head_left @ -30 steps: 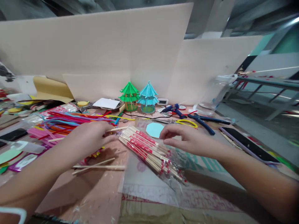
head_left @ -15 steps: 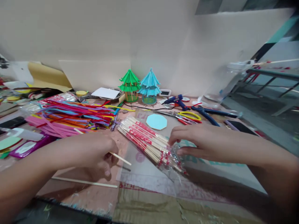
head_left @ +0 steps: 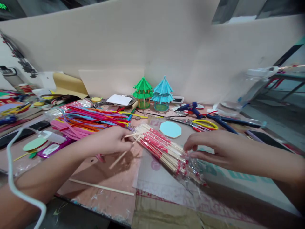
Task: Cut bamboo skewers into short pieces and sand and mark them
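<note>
A clear plastic pack of wooden chopsticks (head_left: 158, 146), with red print, lies slanted on the table in front of me. My right hand (head_left: 200, 148) pinches the crinkled plastic at its right side. At the pack's left end is my left hand (head_left: 119, 140), its fingers closed on a wooden chopstick (head_left: 118, 160) that slants down to the left. A second light stick end shows by those fingertips; whether it is also held I cannot tell. One loose chopstick (head_left: 102, 186) lies on the table below my left hand.
Colourful pipe cleaners (head_left: 88, 117) are heaped left. A pale blue octagon (head_left: 170, 129) lies behind the pack. Further back stand a green pagoda model (head_left: 143, 92) and a blue one (head_left: 163, 93), with a glue gun (head_left: 190, 108), scissors (head_left: 202, 125) and pliers (head_left: 222, 122) to the right.
My left hand has moved up and right to the pack's left end, with the chopstick now pointing down-left. My right hand stays at the plastic. The view has shifted left.
</note>
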Motion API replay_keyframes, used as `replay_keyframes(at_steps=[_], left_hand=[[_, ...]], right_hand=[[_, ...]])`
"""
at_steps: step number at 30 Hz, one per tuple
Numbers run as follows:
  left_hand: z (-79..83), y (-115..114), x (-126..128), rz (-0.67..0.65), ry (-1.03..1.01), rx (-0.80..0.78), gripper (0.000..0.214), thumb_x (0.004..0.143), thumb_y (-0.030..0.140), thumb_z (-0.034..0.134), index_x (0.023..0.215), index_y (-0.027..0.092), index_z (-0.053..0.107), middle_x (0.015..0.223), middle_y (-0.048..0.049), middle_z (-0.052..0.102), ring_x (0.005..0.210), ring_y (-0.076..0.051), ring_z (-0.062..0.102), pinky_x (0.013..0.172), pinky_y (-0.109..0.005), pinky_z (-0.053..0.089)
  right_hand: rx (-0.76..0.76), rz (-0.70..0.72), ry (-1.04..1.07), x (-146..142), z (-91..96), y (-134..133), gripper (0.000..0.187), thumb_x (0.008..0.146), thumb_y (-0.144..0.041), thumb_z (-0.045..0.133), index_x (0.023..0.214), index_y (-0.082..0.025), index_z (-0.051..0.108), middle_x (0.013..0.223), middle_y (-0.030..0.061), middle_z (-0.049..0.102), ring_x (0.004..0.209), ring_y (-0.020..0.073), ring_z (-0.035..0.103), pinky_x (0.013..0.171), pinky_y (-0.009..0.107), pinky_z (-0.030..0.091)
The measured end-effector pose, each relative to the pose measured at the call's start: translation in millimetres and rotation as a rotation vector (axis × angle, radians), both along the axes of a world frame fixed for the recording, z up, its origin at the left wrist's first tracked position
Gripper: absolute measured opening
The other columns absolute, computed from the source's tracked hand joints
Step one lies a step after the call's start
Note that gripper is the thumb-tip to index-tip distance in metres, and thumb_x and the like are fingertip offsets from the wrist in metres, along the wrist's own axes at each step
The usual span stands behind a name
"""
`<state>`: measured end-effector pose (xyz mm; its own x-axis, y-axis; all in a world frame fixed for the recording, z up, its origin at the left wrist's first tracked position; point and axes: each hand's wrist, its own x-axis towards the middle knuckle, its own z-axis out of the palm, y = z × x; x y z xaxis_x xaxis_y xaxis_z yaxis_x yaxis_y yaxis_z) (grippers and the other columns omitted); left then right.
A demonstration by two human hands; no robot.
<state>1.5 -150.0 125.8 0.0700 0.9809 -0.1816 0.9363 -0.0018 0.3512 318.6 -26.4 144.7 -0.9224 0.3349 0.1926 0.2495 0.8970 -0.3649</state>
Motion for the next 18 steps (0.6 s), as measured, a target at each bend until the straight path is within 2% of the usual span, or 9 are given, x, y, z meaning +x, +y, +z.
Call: replay_keyframes(at_steps=[3,5,8,11,14,18], left_hand=[[24.9,23,25,-0.048,-0.419,0.100,0.026,0.085,0.042,0.052,0.083,0.021,0.068,0.072,0.0030,0.061,0.061,-0.012,0.052,0.058,-0.022,0.039],[34.5,40,46,-0.051,-0.584,0.153,0.027,0.084,0.045,0.056,0.084,0.021,0.067,0.069,0.0037,0.057,0.056,-0.010,0.045,0.054,-0.021,0.036],[39.4,61,80,-0.046,-0.763,0.222,0.026,0.079,0.044,0.060,0.086,0.020,0.065,0.062,0.0046,0.052,0.052,-0.009,0.039,0.050,-0.021,0.032],[37.4,77,106,-0.082,-0.899,0.242,0.024,0.077,0.042,0.063,0.083,0.018,0.060,0.064,0.0036,0.053,0.055,-0.009,0.045,0.053,-0.022,0.038],[31.7,87,121,-0.138,-1.004,0.249,0.025,0.078,0.041,0.066,0.083,0.018,0.058,0.067,0.0044,0.053,0.057,-0.009,0.050,0.055,-0.022,0.042],[20.4,94,127,-0.174,-1.104,0.257,0.029,0.082,0.045,0.067,0.084,0.019,0.056,0.061,0.0075,0.048,0.049,-0.008,0.047,0.049,-0.021,0.041]], right_hand=[[-0.097,-0.057,0.038,-9,2.6,-5,0.026,0.096,-0.041,0.058,0.094,-0.023,0.075,0.090,0.0050,0.077,0.080,0.0187,0.071,0.068,0.028,0.054],[-0.231,-0.121,0.165,-15,2.1,-7,0.031,0.096,-0.043,0.055,0.097,-0.020,0.075,0.091,0.0066,0.078,0.083,0.0199,0.073,0.074,0.031,0.056],[-0.518,-0.093,0.304,-21,-3.9,-4,0.039,0.096,-0.051,0.055,0.108,-0.019,0.074,0.100,0.0080,0.078,0.094,0.0211,0.073,0.086,0.036,0.058],[-0.753,-0.038,0.426,-24,-13.5,4,0.048,0.090,-0.061,0.060,0.106,-0.017,0.075,0.104,0.0090,0.077,0.102,0.0226,0.073,0.098,0.042,0.054],[-0.815,-0.047,0.511,-24,-21.6,11,0.051,0.084,-0.063,0.067,0.100,-0.015,0.075,0.102,0.0096,0.077,0.098,0.0224,0.072,0.097,0.041,0.054],[-0.730,-0.083,0.578,-26,-26.6,11,0.043,0.089,-0.057,0.064,0.085,-0.015,0.075,0.089,0.0069,0.076,0.087,0.0192,0.070,0.087,0.035,0.055]])
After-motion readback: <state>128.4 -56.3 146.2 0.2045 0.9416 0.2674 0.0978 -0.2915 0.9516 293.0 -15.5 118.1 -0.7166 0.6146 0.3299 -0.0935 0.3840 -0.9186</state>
